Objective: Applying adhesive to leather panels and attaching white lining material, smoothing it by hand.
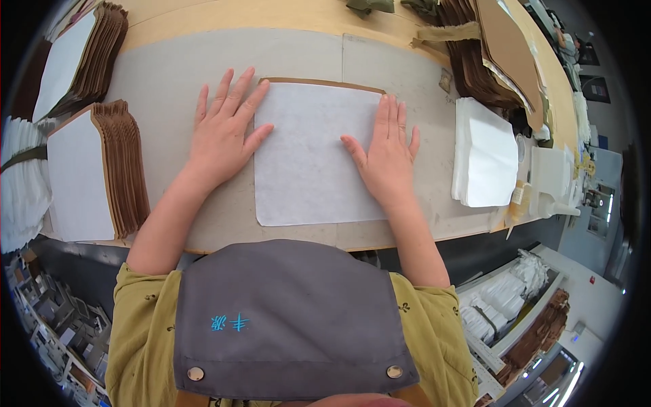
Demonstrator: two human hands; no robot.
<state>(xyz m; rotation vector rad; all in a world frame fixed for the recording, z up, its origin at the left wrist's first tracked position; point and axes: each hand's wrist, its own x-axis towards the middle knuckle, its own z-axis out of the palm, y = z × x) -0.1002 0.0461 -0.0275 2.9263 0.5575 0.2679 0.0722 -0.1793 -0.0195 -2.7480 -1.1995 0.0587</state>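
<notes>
One splayed left hand (pixel 227 132) and a right hand (pixel 388 149), fingers nearly together, overlap opposite sides of the white sheet (pixel 312 169), perhaps longest near-to-far.

Across the wooden table (pixel 224 15), shows a grey mat (pixel 430 149); near the front edge, white sheet (pixel 308 169); toward the left edge, two white-faced brown stacks (pixel 122 169); toward the right edge, white pile (pixel 485 157) and, farther back, brown pile (pixel 505 54).

Even, bright light falls on the white sheet (pixel 315 159) and counter (pixel 203 15); shadows are soft. A strip light (pixel 571 385) glares at right, fisheye distortion curves straight edges, and the corners go black.
</notes>
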